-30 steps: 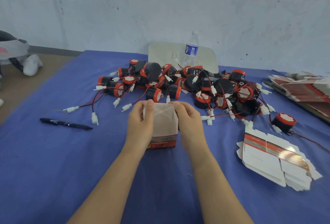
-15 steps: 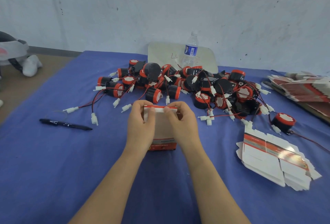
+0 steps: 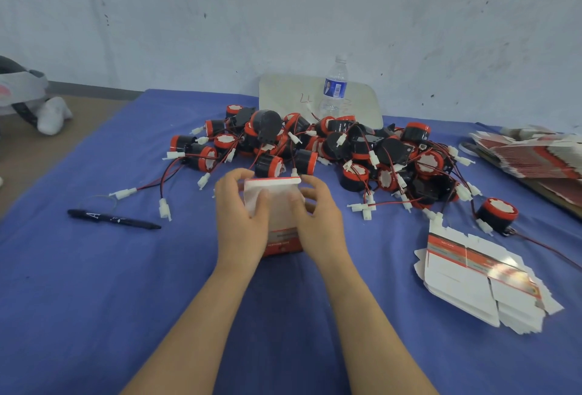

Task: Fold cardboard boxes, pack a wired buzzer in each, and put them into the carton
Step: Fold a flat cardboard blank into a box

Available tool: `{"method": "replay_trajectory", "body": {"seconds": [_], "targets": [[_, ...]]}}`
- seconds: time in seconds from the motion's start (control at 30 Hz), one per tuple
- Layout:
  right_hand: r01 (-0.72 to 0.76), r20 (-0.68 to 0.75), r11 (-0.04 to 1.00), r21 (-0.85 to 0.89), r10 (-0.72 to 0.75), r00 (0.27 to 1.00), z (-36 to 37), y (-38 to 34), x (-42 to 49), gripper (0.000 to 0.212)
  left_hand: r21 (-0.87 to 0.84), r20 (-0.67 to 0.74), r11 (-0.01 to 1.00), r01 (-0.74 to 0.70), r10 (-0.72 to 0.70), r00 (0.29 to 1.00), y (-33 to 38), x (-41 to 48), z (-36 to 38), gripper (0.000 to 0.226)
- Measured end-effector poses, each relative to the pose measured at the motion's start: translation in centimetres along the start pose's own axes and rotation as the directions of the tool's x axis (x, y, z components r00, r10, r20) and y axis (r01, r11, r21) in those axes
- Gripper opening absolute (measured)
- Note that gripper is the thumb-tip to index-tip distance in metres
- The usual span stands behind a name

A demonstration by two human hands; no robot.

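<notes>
A small white and red cardboard box (image 3: 277, 212) stands on the blue table (image 3: 94, 284) in front of me. My left hand (image 3: 242, 218) grips its left side with the thumb pressed on the near face. My right hand (image 3: 318, 221) grips the right side, its thumb also on the near face. The box's top flap is folded over and shows a red edge. Behind the box lies a heap of black and red wired buzzers (image 3: 330, 149) with white plugs. One buzzer (image 3: 497, 213) sits apart at the right. The carton is not in view.
A stack of flat box blanks (image 3: 482, 281) lies at the right front, and a bigger pile of blanks (image 3: 532, 155) at the far right edge. A black pen (image 3: 113, 219) lies at the left. A water bottle (image 3: 335, 89) and a white board (image 3: 289, 95) stand by the wall.
The box was open at the top a second ago. Its top flap has since come down over the opening, and both thumbs have moved onto the near face.
</notes>
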State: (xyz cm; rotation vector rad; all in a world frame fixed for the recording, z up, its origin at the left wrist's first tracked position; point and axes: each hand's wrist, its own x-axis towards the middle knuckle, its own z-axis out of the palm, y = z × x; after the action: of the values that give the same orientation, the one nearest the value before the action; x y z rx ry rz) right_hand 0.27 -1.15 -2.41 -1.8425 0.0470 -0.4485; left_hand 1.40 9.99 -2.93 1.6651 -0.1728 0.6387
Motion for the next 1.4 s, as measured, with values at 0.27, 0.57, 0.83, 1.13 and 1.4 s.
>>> {"method": "replay_trajectory", "body": {"seconds": [0.27,0.57,0.83,1.13,1.4], "targets": [[-0.032,-0.106,0.999,-0.017,0.030,0.994,0.0,0.2,0.0,0.021,0.209,0.040,0.956,-0.205,0.201,0.979,-1.1,-0.2,0.0,0.019],[-0.363,-0.108,0.881,0.302,0.410,0.906,-0.8,0.5,0.8,0.018,0.097,0.111,0.995,-0.005,-0.006,0.994,-0.5,-0.5,0.2,0.030],[-0.395,-0.076,0.918,-0.036,0.392,0.917,-1.5,1.0,1.0,0.008,-0.404,0.058,0.759,0.510,-0.535,0.843,0.0,0.4,-0.3,0.025],[-0.113,-0.076,0.884,-0.454,0.088,0.993,-0.7,0.4,0.2,0.041,-0.438,-0.025,0.770,0.463,-0.525,0.851,-0.6,1.1,-0.8,0.034],[-0.122,0.023,0.816,-0.565,0.164,0.986,-0.4,1.5,0.3,0.021,0.325,0.077,0.926,0.191,-0.227,0.971,-2.4,0.1,-0.8,0.034]]}}
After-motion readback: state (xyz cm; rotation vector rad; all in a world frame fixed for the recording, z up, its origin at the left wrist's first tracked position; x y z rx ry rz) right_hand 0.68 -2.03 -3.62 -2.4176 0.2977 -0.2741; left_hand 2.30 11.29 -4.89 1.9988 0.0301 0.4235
